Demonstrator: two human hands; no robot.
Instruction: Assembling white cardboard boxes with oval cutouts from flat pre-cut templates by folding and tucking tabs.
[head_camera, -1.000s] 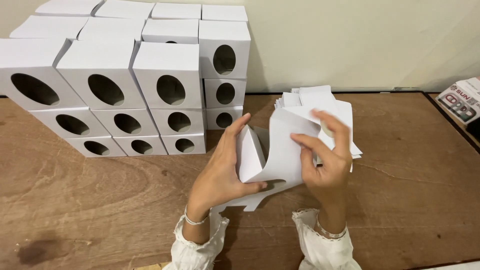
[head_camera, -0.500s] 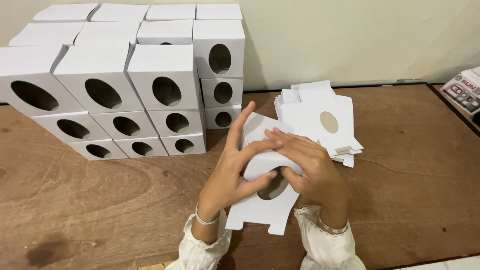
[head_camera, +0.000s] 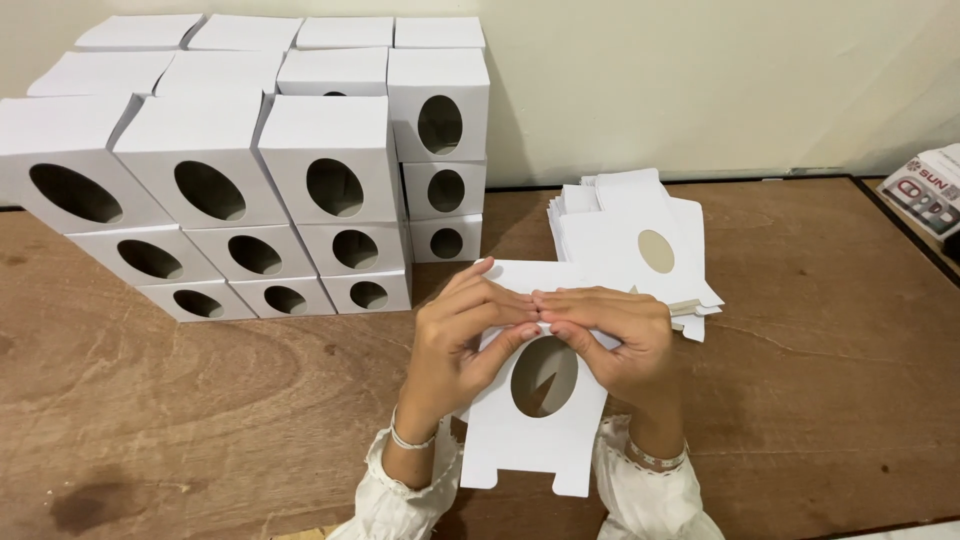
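A white cardboard box blank (head_camera: 535, 430) with an oval cutout is held above the wooden table (head_camera: 200, 400). My left hand (head_camera: 460, 340) grips its left side, fingers pressed along the top fold. My right hand (head_camera: 620, 335) grips the right side, and the fingertips of both hands meet at the middle above the oval hole. Just behind the hands lies a stack of flat white blanks (head_camera: 640, 235), the top one showing an oval hole.
Several assembled white boxes with oval windows (head_camera: 260, 180) are stacked in rows at the back left against the wall. A printed packet (head_camera: 935, 190) lies at the far right edge of the table.
The blank was taken off the stack and turned; it went from a curled, half-open shape to lying flatter, its oval hole facing me, with both hands now pressing the top fold together.
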